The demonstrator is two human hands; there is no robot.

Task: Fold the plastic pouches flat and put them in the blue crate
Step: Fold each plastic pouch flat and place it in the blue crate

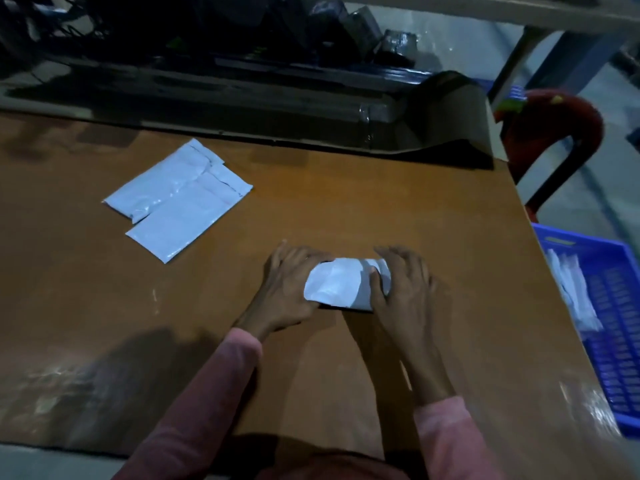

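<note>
Left grip: we see the left grip (291,289) grasping the left end of the pouch (341,284). Its fingers curl over the far edge, and the plastic laps onto the hand near the thumb.
Right grip: the right grip (407,292) grasps the right end. We see its thumb lying on top of the plastic and its fingers arched and spread past the far corner. Blur keeps us from telling how firmly it holds.
Pouch: white and partly folded, with one flap doubled over the middle. It lies between the two grips, low on the table (381,209), near us and a little right of centre.
Sleeves: pink sleeves (207,393) cover both forearms to the wrists.
Stack: we count two flat white pouches in the stack (180,199), overlapping. The stack is well apart from the grips, to the far left on the table.
Crate: the blue crate (620,358) stands off the table's right edge, lower than the top.
Folded pouches: white folded pouches (571,292) lie inside the crate along its near-left wall.
Chair: a red chair (557,133) stands beyond the crate, by the table's far right corner.
</note>
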